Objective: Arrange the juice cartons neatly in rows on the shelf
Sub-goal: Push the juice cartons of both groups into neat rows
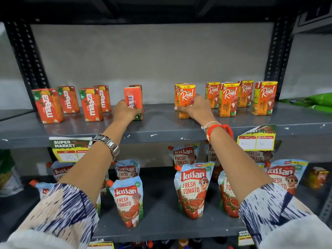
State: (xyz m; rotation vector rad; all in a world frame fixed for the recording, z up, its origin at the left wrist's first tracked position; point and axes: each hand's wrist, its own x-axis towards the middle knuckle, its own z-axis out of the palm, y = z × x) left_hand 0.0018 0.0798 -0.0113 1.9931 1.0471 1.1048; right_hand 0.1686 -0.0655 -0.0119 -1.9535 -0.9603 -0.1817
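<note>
On the grey shelf stand red Maaza cartons on the left and orange Real litchi cartons on the right. My left hand grips a red Maaza carton at the shelf's middle, with another carton just behind it. My right hand grips the front Real carton of a pair; the one behind it is mostly hidden. Both held cartons stand upright on the shelf.
A bare gap of shelf lies between the two held cartons. Kissan ketchup pouches fill the shelf below. Price tags hang on the shelf's front edge. Black perforated uprights frame the bay, and green packets lie at far right.
</note>
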